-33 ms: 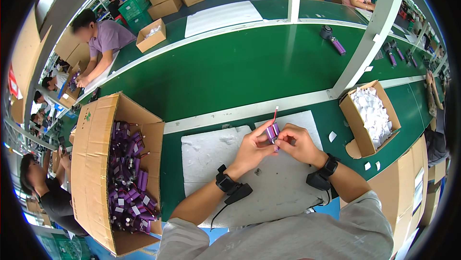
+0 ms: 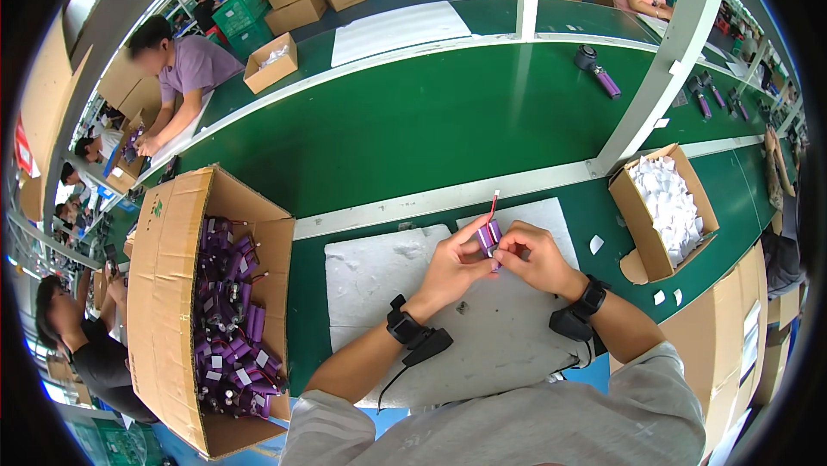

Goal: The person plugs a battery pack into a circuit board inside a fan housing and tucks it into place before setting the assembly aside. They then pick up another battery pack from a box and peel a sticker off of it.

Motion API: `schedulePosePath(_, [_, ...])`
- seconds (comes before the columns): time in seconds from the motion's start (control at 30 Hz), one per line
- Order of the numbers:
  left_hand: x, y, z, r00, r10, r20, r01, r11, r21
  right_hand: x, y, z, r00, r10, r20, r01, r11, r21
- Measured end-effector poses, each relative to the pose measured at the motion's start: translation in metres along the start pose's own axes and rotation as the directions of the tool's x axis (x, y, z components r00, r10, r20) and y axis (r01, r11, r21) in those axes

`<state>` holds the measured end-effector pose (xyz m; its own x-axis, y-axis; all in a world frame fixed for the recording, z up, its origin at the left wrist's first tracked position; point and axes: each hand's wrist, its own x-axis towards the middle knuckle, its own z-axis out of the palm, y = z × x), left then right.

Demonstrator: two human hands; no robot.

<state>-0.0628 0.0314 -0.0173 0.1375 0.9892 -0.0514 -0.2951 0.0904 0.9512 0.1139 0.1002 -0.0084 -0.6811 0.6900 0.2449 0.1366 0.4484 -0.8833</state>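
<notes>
Head view: your left hand [image 2: 452, 264] and right hand [image 2: 536, 257] both have fingers pinched on the small purple battery pack [image 2: 489, 236] above the white foam pad [image 2: 388, 281] on the counter. Probably keep its red wire [image 2: 494, 204] clear while you press.

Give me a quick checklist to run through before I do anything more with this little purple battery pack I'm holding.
1. Purple pack pinched by left hand and right hand: ok.
2. Red lead sticks up free of the fingers: ok.
3. White mat lies under the hands: ok.
4. Open carton of purple packs on the left: ok.
5. Box of white slips on the right: ok.
6. Label on the pack: cannot tell.
</notes>
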Motion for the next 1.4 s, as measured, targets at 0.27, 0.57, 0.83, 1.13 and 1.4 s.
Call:
schedulePosePath(0.27, [0.001, 0.001, 0.001, 0.999, 0.026, -0.026, -0.026, 1.0, -0.005, -0.001, 0.001, 0.001, 1.0, -0.004, -0.025, 0.004, 1.0, -0.001])
schedulePosePath(0.57, [0.004, -0.003, 0.0, 0.999, 0.026, -0.041, -0.026, 1.0, -0.004, -0.001, 0.005, 0.007, 0.996, 0.032, -0.083, -0.027, 0.998, 0.061])
schedulePosePath(0.83, [0.011, -0.009, 0.012, 0.983, 0.156, -0.092, -0.155, 0.988, 0.024, -0.007, 0.011, -0.002, 0.993, -0.017, -0.117, 0.013, 0.999, -0.037])
schedulePosePath(1.13, [0.006, -0.013, 0.008, 0.985, 0.17, -0.038, -0.168, 0.985, 0.042, -0.003, 0.003, 0.002, 0.994, 0.041, -0.096, -0.04, 0.999, 0.014])
schedulePosePath(1.4, [0.001, -0.008, 0.009, 0.986, 0.147, -0.081, -0.143, 0.988, 0.062, -0.001, 0.005, 0.005, 0.992, 0.083, -0.094, -0.069, 0.986, 0.15])
